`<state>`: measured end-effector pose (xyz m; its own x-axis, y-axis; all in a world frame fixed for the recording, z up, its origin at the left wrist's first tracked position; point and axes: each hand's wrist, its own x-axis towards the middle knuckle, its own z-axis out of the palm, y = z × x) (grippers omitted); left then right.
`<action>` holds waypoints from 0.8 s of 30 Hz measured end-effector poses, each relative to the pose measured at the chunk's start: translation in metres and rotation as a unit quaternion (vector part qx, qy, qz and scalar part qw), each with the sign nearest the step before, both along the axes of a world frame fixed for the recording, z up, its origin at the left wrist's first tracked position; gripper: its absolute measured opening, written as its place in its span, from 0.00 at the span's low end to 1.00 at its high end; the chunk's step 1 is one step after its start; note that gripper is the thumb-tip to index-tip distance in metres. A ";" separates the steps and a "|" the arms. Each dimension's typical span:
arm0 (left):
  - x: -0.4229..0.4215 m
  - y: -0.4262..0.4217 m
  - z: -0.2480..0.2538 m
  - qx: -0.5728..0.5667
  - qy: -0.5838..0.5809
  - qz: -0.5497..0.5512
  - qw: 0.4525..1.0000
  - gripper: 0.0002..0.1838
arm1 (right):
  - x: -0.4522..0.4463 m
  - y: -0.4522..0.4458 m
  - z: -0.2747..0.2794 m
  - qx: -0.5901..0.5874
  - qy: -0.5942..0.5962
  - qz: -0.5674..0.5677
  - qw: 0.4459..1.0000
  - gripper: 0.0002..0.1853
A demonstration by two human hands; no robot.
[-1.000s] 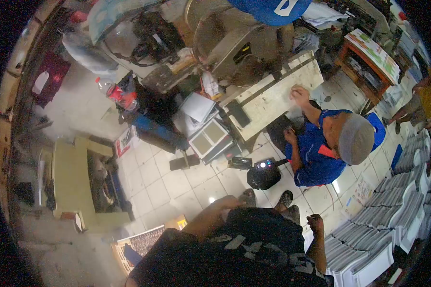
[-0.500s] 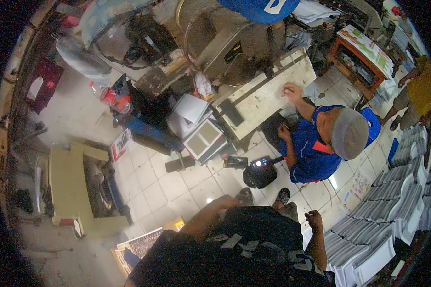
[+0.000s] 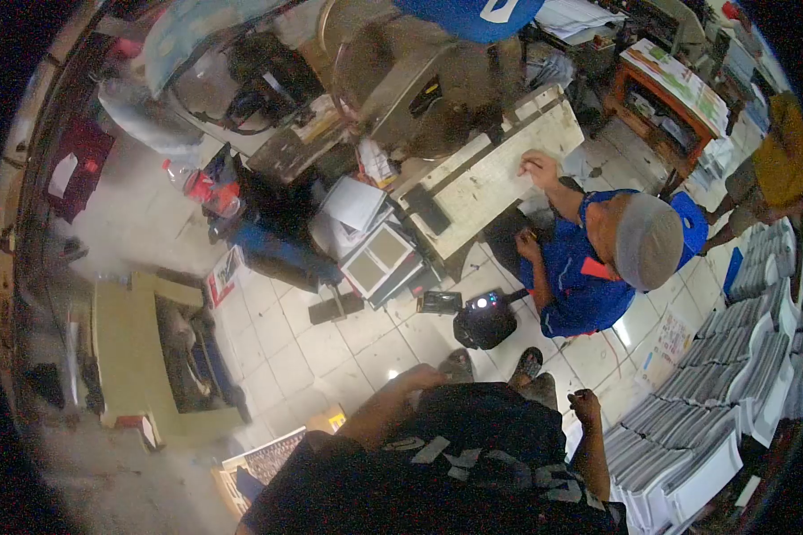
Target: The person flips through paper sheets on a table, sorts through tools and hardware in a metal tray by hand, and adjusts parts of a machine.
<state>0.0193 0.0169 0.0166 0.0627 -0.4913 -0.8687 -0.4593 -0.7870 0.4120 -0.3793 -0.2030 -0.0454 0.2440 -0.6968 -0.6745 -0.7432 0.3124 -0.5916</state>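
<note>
My left hand [image 3: 424,377] rests at the front of my dark shirt [image 3: 482,455], close to my waist; its fingers are not clear against the cloth. Out to the side, my right hand [image 3: 584,406] hangs above the tiled floor with its fingers curled in. Whether anything is inside them cannot be made out. A dark bag [image 3: 485,328] lies on the floor ahead of my feet, with a device with a lit round spot [image 3: 484,302] on top. Beside it is a small dark box [image 3: 439,302].
A seated person in blue [image 3: 589,285] reaches over a worn bench [image 3: 500,178]. Stacks of printed sheets [image 3: 687,446] line my right. A cream machine frame [image 3: 129,357] stands left. Frames and panels [image 3: 384,259] lean ahead. Another person in yellow [image 3: 785,156] stands far right.
The view has shifted slightly. The person in yellow at the far right has moved a little to the left. Both my hands stay about where they were.
</note>
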 end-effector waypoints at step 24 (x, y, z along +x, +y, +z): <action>-0.002 0.004 -0.033 0.022 -0.006 -0.015 1.000 0.36 | -0.010 0.011 -0.024 -0.018 -0.001 0.006 1.000 0.22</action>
